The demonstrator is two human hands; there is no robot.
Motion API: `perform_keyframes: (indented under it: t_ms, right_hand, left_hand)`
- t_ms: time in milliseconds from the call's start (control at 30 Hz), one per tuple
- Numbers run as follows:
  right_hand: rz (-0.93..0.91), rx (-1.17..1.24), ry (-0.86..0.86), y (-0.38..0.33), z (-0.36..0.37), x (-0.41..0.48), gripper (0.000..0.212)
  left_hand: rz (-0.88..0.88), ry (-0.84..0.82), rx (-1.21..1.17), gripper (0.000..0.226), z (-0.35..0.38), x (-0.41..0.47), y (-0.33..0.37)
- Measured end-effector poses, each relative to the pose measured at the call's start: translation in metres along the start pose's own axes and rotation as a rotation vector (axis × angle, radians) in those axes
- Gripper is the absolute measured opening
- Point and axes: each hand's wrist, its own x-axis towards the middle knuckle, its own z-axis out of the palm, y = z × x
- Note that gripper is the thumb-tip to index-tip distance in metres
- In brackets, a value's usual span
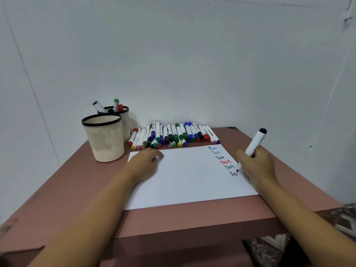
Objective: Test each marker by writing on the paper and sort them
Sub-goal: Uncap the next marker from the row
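The right hand (pixel 256 162) grips a black marker (pixel 253 144), its tip on the paper (pixel 185 178) beside a half-written "Tes" (under five finished words). The left hand (pixel 144 162) lies flat on the paper. Other markers (pixel 173 135) line the table's (pixel 77 189) far edge.

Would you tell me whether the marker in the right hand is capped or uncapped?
Uncapped: the marker in the right hand shows a bare black tip on the paper, beside an unfinished black "Tes".
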Motion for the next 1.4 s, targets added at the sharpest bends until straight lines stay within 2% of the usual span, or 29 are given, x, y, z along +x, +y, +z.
perform_keyframes:
  t_ms: [133,233,400,633,800,933,1067,1233,1333,1400]
  right_hand:
    - [-0.058,-0.04,-0.016,0.0,0.001,0.0,0.026]
    - [-0.079,-0.056,-0.016,0.001,0.002,0.0,0.034]
    - [0.006,0.06,-0.024,0.002,0.001,0.003,0.031]
    - [-0.007,0.031,-0.006,0.004,0.002,0.002,0.029]
    - [0.12,0.187,-0.016,0.0,-0.002,0.009,0.009]
    - [0.18,0.204,-0.076,-0.007,-0.004,0.013,0.005]
    - [0.146,0.151,-0.127,-0.019,0.002,0.018,0.004]
    - [0.112,0.245,-0.244,-0.045,0.029,0.019,0.017]
    - [0.1,0.292,-0.303,-0.056,0.052,0.017,0.021]
    - [0.102,0.344,-0.318,-0.062,0.067,0.016,0.018]
  left_hand:
    - [0.001,0.003,0.0,0.04,0.0,0.0,0.0]
    - [0.001,-0.006,0.003,0.041,0.0,0.0,0.001]
    - [-0.006,-0.007,-0.002,0.04,-0.001,0.0,0.001]
    - [-0.011,-0.013,-0.002,0.04,-0.002,-0.001,0.002]
    - [-0.037,-0.003,-0.041,0.042,-0.006,-0.003,0.007]
    - [-0.057,0.063,-0.083,0.04,-0.006,-0.003,0.008]
    - [-0.047,0.176,-0.105,0.028,-0.01,-0.003,0.011]
    - [-0.037,0.217,-0.285,0.009,-0.017,-0.008,0.027]
    - [-0.078,0.152,-0.493,0.019,-0.024,-0.011,0.036]
    - [-0.093,0.102,-0.533,0.025,-0.027,-0.013,0.04]
